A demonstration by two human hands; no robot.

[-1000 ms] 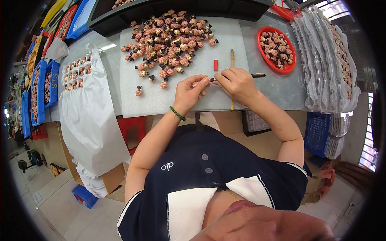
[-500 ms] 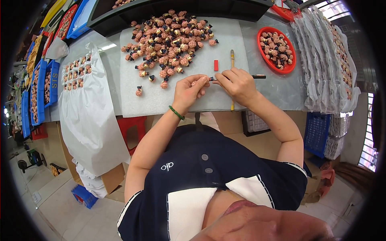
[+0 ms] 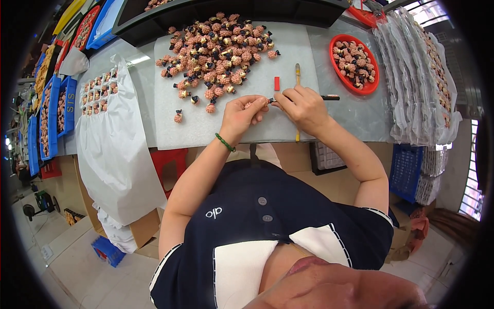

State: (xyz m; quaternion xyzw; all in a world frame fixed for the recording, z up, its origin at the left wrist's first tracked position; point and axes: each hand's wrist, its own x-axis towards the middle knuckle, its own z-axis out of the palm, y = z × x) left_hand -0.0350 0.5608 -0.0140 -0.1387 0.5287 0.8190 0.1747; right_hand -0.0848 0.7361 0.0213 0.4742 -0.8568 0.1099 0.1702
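Observation:
Pinched in the fingers of my left hand [image 3: 241, 118] is a small figurine, mostly hidden by them. Facing it, my right hand [image 3: 307, 110] grips a black pen [image 3: 331, 98], whose back end sticks out to the right. The pen's front end meets the figurine between my hands; the exact contact is too small to make out. Beyond my left hand spreads a heap of figurines [image 3: 218, 56] with bumpy pink heads and dark bodies. One lone figurine [image 3: 178, 117] lies left of that hand. A yellow-handled tool [image 3: 297, 77] runs under my right hand, beside a small red strip [image 3: 277, 83].
A red bowl [image 3: 378, 67] of figurines stands to the right, near hanging plastic-bagged sheets [image 3: 406, 77]. A dark tray [image 3: 231, 16] edges the back. On the left, a white sheet [image 3: 116, 159] with rows of figurines drapes over the table edge, near blue bins [image 3: 65, 110].
My left hand and wrist have shifted very slightly left. The pen stays in my right hand and the figurine in my left.

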